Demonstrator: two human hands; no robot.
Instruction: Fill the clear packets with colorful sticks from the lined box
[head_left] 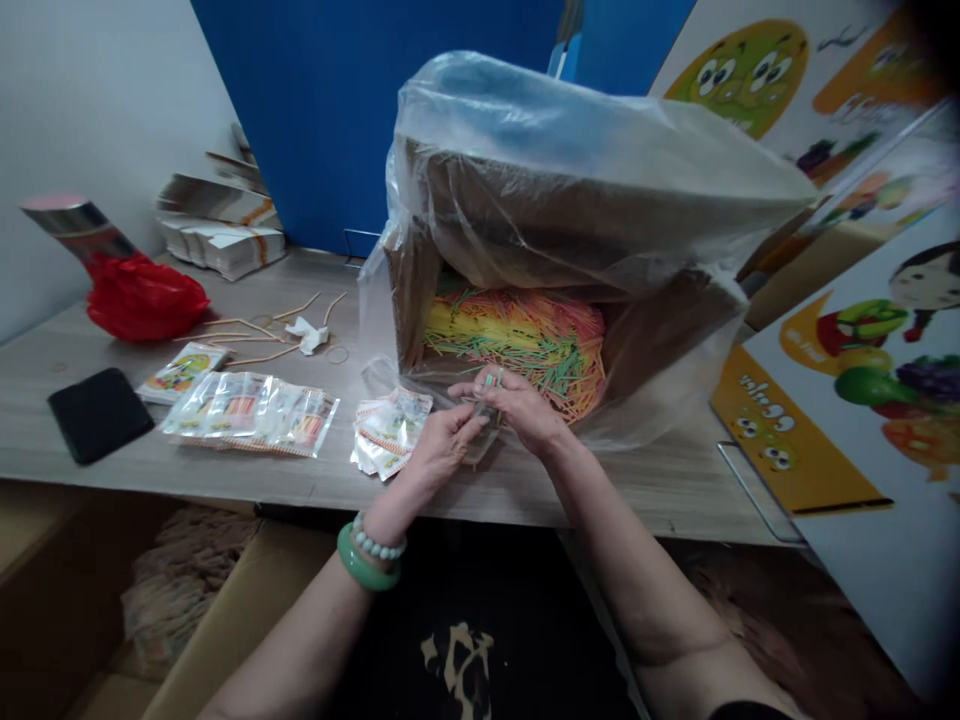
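My left hand (444,440) and my right hand (517,405) meet at the table's front edge, both gripping a small clear packet (484,420) with a few coloured sticks poking out of its top. Just behind them a cardboard box (409,290) lined with a clear plastic bag (570,150) lies tipped toward me, holding a heap of coloured sticks (525,340) in green, yellow, orange and pink. A small pile of empty printed packets (390,430) lies beside my left hand.
A row of filled packets (251,410) lies left of centre on the wooden table (675,480). Further left are a black phone (100,413), a red plastic bag (142,297), rubber bands, and stacked packets (221,245) at the back. Printed cartoon boards (862,380) lean at the right.
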